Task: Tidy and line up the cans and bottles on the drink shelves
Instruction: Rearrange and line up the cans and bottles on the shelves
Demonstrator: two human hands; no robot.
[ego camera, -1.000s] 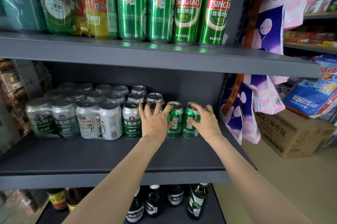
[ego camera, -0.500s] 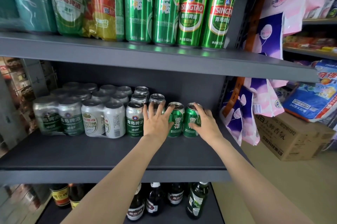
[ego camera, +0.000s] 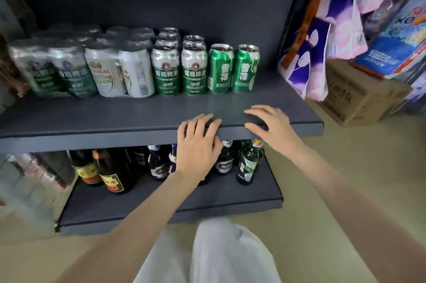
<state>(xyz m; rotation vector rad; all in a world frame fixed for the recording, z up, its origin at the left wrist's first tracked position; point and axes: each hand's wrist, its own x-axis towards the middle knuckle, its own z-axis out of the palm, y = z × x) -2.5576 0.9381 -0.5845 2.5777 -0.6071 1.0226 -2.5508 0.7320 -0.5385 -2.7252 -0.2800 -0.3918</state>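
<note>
Both hands hang spread and empty at the middle shelf (ego camera: 115, 119) edge, left hand (ego camera: 198, 144) before the bottles (ego camera: 250, 163) on the lower shelf; right hand (ego camera: 269, 123) beside it. The cans (ego camera: 221, 68) stand lined up behind; bottles are likely heavy, slick, breakable glass; best held around the body.

Both forearms extended forward; left hand (ego camera: 197, 144) and right hand (ego camera: 272, 125) side by side, fingers loosely curled, holding nothing.

Two bare forearms with no sleeves, watch or rings; left hand (ego camera: 198, 144) and right hand (ego camera: 270, 128). Loose white trousers (ego camera: 214, 252) below.
</note>
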